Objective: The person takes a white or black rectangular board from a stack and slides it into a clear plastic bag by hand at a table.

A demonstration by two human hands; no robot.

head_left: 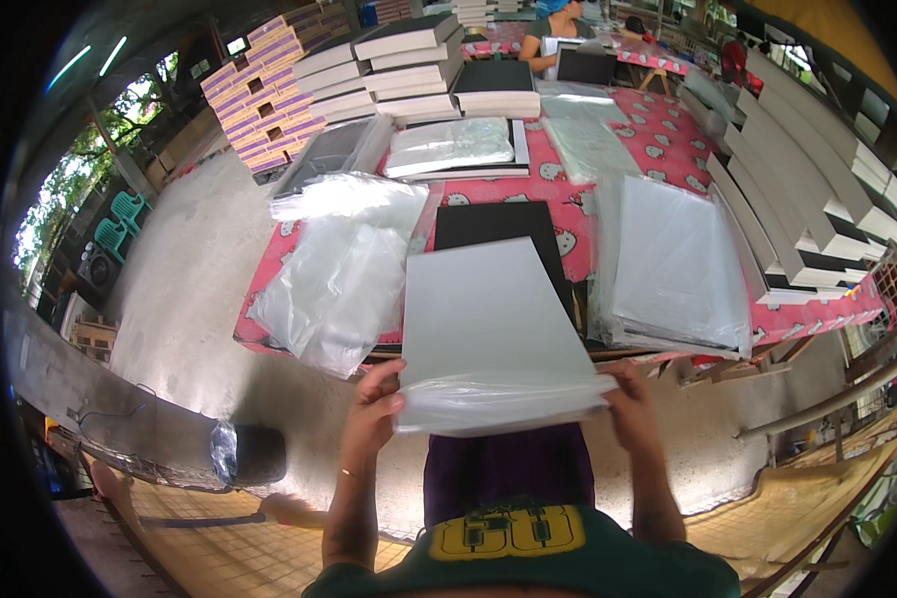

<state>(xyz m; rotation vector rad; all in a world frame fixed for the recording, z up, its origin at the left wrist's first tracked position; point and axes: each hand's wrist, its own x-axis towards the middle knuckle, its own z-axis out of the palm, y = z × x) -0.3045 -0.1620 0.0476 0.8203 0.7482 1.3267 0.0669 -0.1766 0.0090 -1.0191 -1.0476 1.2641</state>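
Observation:
A flat white board (493,309) is held between my two hands at the near edge of the table. Clear plastic film (498,401) lies in folds across its near end. My left hand (374,394) pinches the near left corner, thumb and fingers closed on the edge. At the near right corner, my right hand (628,399) grips the film-covered edge; its fingers are partly blurred. Beneath the far end of the white board, a black board (503,224) rests on the table. Loose clear plastic bags (344,269) lie to the left, and a plastic-wrapped white stack (673,264) to the right.
The table has a pink patterned cover (658,135). Thick black-and-white board stacks (409,60) stand at the back, others (817,179) at right. Boxes (264,100) are piled far left. A co-worker (558,35) is across the table. A dark bin (249,453) stands on the floor.

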